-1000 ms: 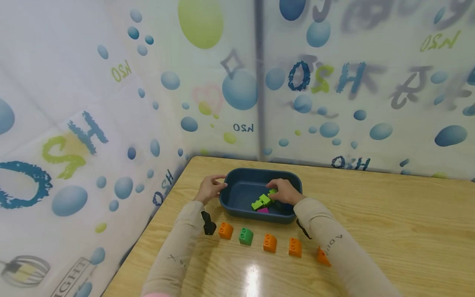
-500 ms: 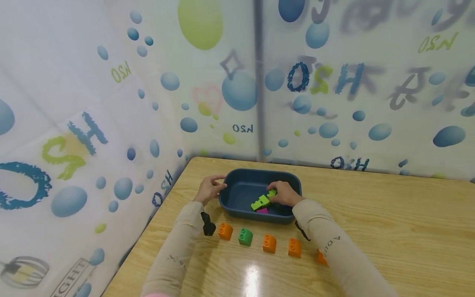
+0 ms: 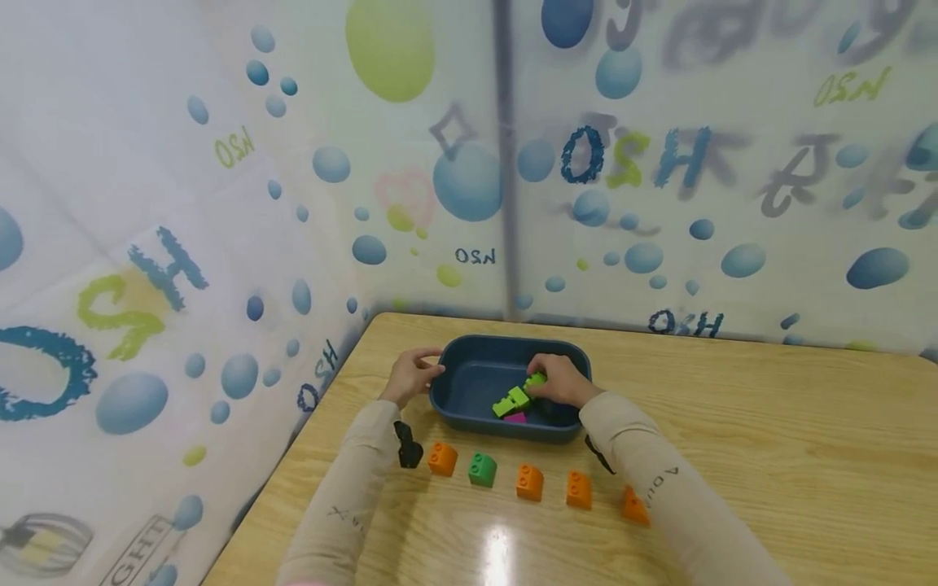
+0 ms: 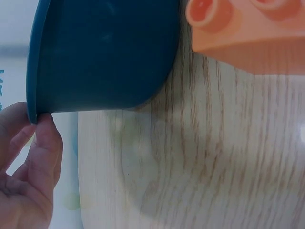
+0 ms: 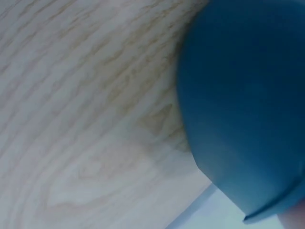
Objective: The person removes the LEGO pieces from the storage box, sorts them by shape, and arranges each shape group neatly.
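Observation:
A dark blue tub [image 3: 469, 352] stands on the wooden table [image 3: 769, 439] near its far left corner. My left hand [image 3: 412, 377] grips the tub's left rim, and the left wrist view shows its fingers [image 4: 45, 143] curled under that rim of the tub [image 4: 105, 52]. My right hand [image 3: 558, 379] reaches inside the tub and holds a light green brick [image 3: 536, 380]. More light green bricks [image 3: 510, 400] and a pink brick [image 3: 517, 417] lie on the tub's floor. The right wrist view shows only the tub's outer wall [image 5: 248, 105] and bare table.
In front of the tub runs a row of bricks: an orange one [image 3: 443, 458], a green one [image 3: 482, 470], two more orange ones [image 3: 529, 481] [image 3: 578, 489], and another [image 3: 633, 505] partly behind my right sleeve. Patterned curtain walls close off the left and back.
My right hand has shifted slightly inside the tub with the green brick. The left hand stays on the rim, and the view has drifted a little.

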The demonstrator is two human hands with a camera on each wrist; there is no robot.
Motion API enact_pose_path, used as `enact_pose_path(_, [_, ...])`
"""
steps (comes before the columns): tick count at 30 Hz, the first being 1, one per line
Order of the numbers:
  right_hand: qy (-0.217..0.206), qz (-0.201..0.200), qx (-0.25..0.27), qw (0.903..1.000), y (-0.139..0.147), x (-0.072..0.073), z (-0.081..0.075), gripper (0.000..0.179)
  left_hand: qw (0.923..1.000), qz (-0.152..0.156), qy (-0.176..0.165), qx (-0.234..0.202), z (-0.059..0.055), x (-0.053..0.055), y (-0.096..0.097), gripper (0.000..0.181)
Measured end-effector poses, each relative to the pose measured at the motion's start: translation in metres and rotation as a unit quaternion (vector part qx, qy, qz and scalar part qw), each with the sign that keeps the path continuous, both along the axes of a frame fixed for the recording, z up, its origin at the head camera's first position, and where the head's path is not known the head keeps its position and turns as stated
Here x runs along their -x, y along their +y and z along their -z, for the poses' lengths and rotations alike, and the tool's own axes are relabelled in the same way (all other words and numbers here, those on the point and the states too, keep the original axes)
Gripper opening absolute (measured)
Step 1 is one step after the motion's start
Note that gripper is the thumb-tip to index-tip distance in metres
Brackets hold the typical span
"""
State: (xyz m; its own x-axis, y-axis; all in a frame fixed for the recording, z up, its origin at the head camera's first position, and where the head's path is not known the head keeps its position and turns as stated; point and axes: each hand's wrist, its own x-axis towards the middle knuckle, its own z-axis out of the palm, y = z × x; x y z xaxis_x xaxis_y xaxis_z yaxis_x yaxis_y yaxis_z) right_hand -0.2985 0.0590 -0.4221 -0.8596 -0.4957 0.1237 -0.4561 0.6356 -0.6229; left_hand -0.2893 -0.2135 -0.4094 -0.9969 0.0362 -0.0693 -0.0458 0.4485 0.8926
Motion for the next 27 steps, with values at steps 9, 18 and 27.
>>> enact_pose_path(9, [0.026,-0.025,0.010,0.9993,0.006,-0.005,-0.008,0.022,0.9999,0.005,0.006,0.007,0.001,0.001,0.000,0.037])
enact_pose_path(18, [0.014,-0.054,0.032,0.9979,0.008,-0.020,-0.023,0.019,1.0000,-0.003,-0.005,0.005,0.000,0.001,0.002,0.037])
enact_pose_path(27, [0.003,-0.093,0.083,0.9922,0.003,-0.040,-0.032,0.020,0.9999,0.000,-0.005,0.010,-0.002,0.000,0.003,0.038])
